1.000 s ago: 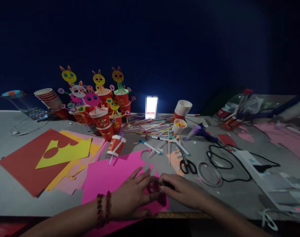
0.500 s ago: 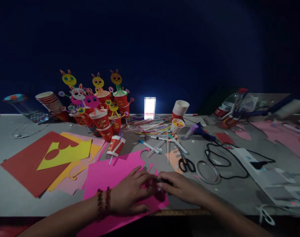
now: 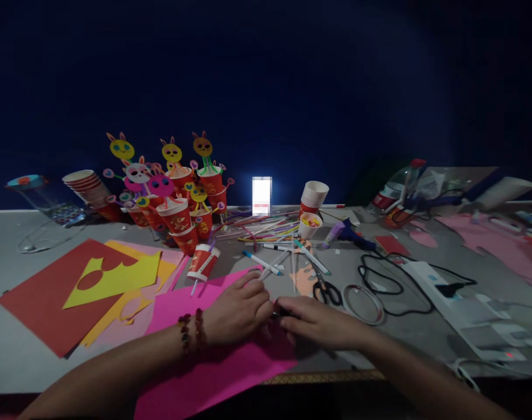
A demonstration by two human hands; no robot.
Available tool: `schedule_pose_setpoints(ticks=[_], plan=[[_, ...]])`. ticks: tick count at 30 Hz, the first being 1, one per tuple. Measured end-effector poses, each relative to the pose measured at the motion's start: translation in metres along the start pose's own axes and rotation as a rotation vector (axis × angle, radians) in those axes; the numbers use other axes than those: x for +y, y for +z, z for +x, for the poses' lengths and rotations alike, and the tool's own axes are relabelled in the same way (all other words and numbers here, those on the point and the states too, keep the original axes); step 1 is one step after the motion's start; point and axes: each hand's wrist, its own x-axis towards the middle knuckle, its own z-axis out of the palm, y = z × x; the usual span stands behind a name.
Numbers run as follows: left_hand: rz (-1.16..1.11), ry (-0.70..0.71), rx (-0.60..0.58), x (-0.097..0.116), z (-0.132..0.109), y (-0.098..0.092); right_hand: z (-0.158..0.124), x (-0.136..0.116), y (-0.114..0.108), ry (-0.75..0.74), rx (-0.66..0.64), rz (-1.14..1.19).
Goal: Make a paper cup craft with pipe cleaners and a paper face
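1. Head view: the right hand is closed round a slim dark tool; the light is too dim to say which tool.
2. At nine o'clock from it, the left hand has its fingers curled in by the tool's tip; whether they pinch anything I cannot tell.
3. Under the hands lies the bright pink sheet, running toward eight o'clock and past the near edge of the counter. My judgement: rest both wrists on firm counter, use small, light movements, keep the left fingertips off the tool's path, and mind that overhanging corner, which a forearm could drag.
4. Scissors sit near, at two o'clock; better left aside while both hands are busy.
5. Further out: a tilted cup at ten o'clock, bunny-faced cups toward eleven, and a red sheet at nine.
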Motion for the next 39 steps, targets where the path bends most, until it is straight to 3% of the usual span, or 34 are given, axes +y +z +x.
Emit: schedule_pose_setpoints(ticks=[2,5,10,12,14,16,20,23,26,29,32,35,39], plan=[[0.017,0.058,-0.038,0.002,0.002,0.0,-0.002,-0.008,0.003,0.01,-0.049,-0.028],[-0.052,0.117,0.001,0.011,0.002,0.004,-0.01,-0.014,0.017,0.022,-0.036,-0.164],[-0.065,0.097,0.178,0.006,-0.019,0.004,-0.039,0.024,0.03,-0.009,0.185,-0.649],[0.003,-0.074,0.211,-0.011,-0.03,-0.002,-0.054,0.045,0.023,0.166,0.342,-0.72],[0.136,-0.283,0.149,-0.031,-0.031,-0.009,-0.064,0.055,0.014,0.283,0.454,-0.605],[0.23,-0.376,0.032,-0.049,-0.016,-0.012,-0.062,0.05,0.007,0.24,0.431,-0.386],[0.266,-0.415,-0.043,-0.071,0.038,-0.001,-0.041,0.029,0.007,0.155,0.456,-0.108],[0.255,-0.42,-0.03,-0.073,0.056,0.007,-0.04,0.031,0.012,0.079,0.457,0.107],[0.198,-0.377,-0.013,-0.058,0.043,0.007,-0.055,0.045,0.017,0.085,0.427,0.427],[-0.088,-0.287,0.083,-0.029,0.017,0.009,-0.065,0.058,0.024,0.083,0.404,0.884],[-0.338,-0.237,0.019,0.003,-0.002,0.018,-0.06,0.061,0.034,0.013,0.395,1.213],[-0.417,-0.244,-0.007,0.023,-0.012,0.032,-0.044,0.059,0.047,-0.001,0.44,1.213],[-0.437,-0.276,0.002,0.03,-0.016,0.046,-0.026,0.061,0.067,0.036,0.549,0.915]])
